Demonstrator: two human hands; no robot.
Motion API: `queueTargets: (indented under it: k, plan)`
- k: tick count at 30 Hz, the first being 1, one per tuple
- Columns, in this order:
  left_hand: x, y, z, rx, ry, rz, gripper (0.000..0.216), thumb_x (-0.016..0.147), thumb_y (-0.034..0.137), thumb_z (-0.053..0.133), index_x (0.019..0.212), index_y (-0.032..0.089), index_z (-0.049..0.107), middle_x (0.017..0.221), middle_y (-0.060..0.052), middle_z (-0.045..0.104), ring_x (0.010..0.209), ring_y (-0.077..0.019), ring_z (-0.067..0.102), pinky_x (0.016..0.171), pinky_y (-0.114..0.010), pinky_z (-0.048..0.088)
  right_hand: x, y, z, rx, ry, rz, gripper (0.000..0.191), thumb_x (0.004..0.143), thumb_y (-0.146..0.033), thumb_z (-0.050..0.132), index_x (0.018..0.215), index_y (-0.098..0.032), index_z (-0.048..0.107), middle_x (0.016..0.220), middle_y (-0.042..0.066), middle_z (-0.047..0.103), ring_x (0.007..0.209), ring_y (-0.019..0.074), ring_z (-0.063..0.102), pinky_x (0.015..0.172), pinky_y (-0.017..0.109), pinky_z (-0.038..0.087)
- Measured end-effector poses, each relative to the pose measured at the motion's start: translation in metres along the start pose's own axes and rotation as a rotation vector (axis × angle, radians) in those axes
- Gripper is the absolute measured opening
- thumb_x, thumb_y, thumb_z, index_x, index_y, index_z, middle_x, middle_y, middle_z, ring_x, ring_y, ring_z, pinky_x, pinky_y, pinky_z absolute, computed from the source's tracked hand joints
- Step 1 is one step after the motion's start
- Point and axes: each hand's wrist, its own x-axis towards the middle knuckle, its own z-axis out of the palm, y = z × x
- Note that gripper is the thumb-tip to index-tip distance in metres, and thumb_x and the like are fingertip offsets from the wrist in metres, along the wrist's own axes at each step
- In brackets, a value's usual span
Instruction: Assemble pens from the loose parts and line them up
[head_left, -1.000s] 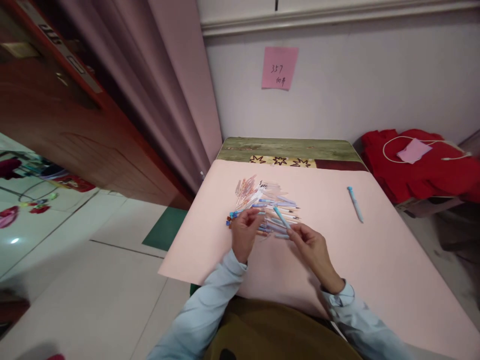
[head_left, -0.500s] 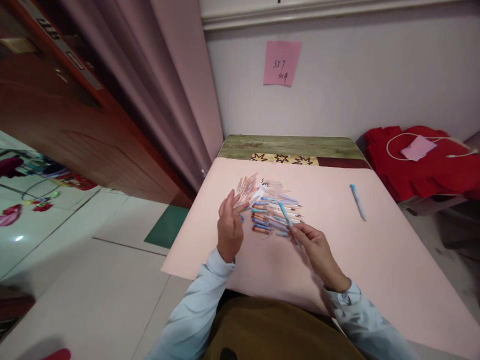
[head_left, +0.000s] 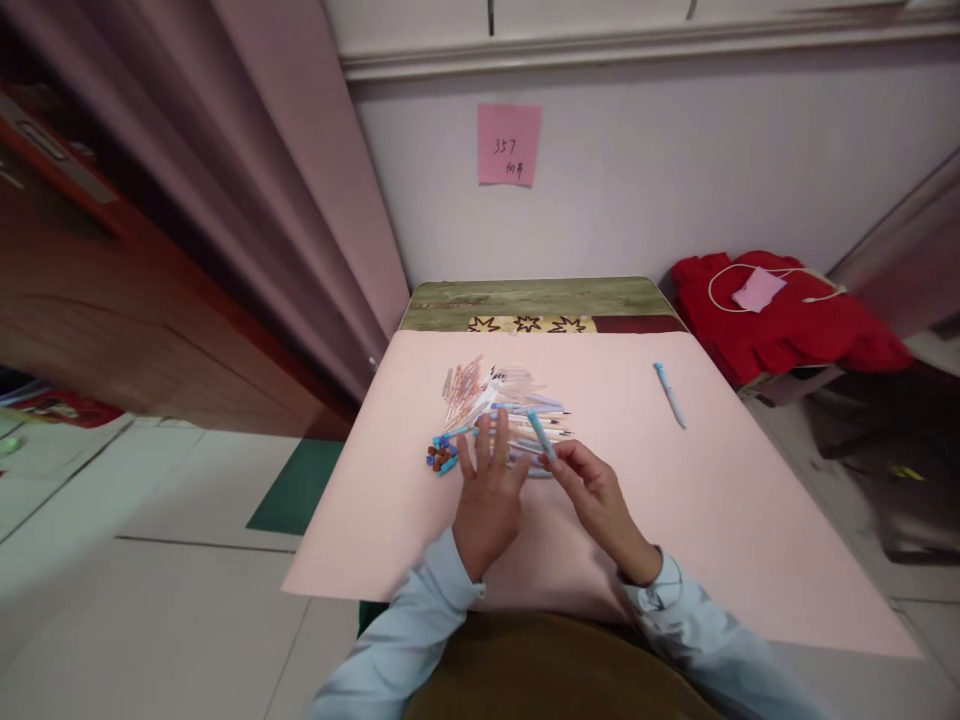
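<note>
My right hand (head_left: 600, 495) pinches a light-blue pen (head_left: 541, 435) near its lower end, the blue tip pointing up and away from me. Fingers spread, my left hand (head_left: 487, 495) is over the near left part of the pen pile (head_left: 536, 408) and hides some of it. Whether its fingertips touch the pens I cannot tell. Left of that hand sits a cluster of small brown and blue pieces (head_left: 441, 456). Thin pinkish-brown sticks (head_left: 463, 385) lie fanned out behind it. Apart at the right, a second light-blue pen (head_left: 670, 395) lies by itself.
Pale pink paper (head_left: 675, 540) covers most of the table, whose green wood-patterned top (head_left: 525, 292) shows at the back. A red cloth (head_left: 787, 330) with a white cable lies beyond the right edge. A pink note (head_left: 509, 145) is on the wall; a curtain (head_left: 300, 150) hangs at left.
My left hand has moved from the pile's left side onto its near part, with fingers spread. The small brown and blue pieces now show at the left. My right hand still holds the pen.
</note>
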Motion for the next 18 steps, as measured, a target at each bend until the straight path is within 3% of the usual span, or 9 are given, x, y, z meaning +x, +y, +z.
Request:
queueTargets:
  k: [3, 6, 11, 15, 18]
  plan:
    - [0.002, 0.015, 0.007, 0.047, -0.01, 0.067, 0.064, 0.085, 0.008, 0.046, 0.148, 0.024, 0.044, 0.165, -0.012, 0.018, 0.153, -0.0331, 0.007, 0.12, -0.066, 0.01, -0.002, -0.003, 0.003, -0.19, -0.016, -0.089, 0.023, 0.095, -0.042, 0.054, 0.097, -0.022, 0.064, 0.079, 0.001, 0.064, 0.067, 0.014, 0.054, 0.065, 0.026, 0.043]
    - [0.007, 0.025, 0.011, 0.044, 0.017, 0.04, 0.065, 0.09, 0.01, 0.039, 0.153, 0.024, 0.034, 0.164, -0.011, 0.021, 0.154, -0.0301, 0.01, 0.121, -0.064, 0.008, -0.004, -0.002, 0.006, -0.229, -0.039, -0.107, 0.021, 0.097, -0.039, 0.05, 0.098, -0.022, 0.062, 0.077, 0.0, 0.062, 0.066, 0.014, 0.053, 0.063, 0.026, 0.042]
    - [0.012, 0.028, 0.015, 0.033, 0.02, -0.001, 0.055, 0.09, 0.016, 0.045, 0.144, 0.026, 0.047, 0.163, -0.01, 0.026, 0.153, -0.0337, 0.01, 0.119, -0.067, 0.005, -0.006, 0.001, 0.005, -0.153, -0.096, -0.102, 0.021, 0.097, -0.04, 0.049, 0.096, -0.022, 0.059, 0.082, 0.001, 0.063, 0.07, 0.0152, 0.055, 0.067, 0.027, 0.044]
    - [0.014, 0.004, 0.008, 0.064, -0.015, -0.072, 0.043, 0.084, 0.019, 0.058, 0.127, 0.024, 0.061, 0.159, -0.013, 0.035, 0.148, -0.0396, 0.022, 0.114, -0.069, 0.011, -0.006, 0.007, -0.003, -0.054, -0.086, -0.029, 0.027, 0.095, -0.046, 0.052, 0.09, -0.021, 0.06, 0.076, 0.0, 0.059, 0.07, 0.0152, 0.053, 0.066, 0.027, 0.044]
    - [0.014, -0.039, -0.005, 0.093, 0.022, -0.369, 0.033, 0.083, 0.026, 0.061, 0.116, 0.022, 0.067, 0.141, -0.017, 0.054, 0.129, -0.0393, 0.044, 0.105, -0.061, 0.029, -0.006, 0.013, -0.01, 0.007, -0.073, 0.043, 0.031, 0.093, -0.05, 0.054, 0.088, -0.021, 0.061, 0.077, 0.001, 0.059, 0.069, 0.015, 0.053, 0.065, 0.026, 0.044]
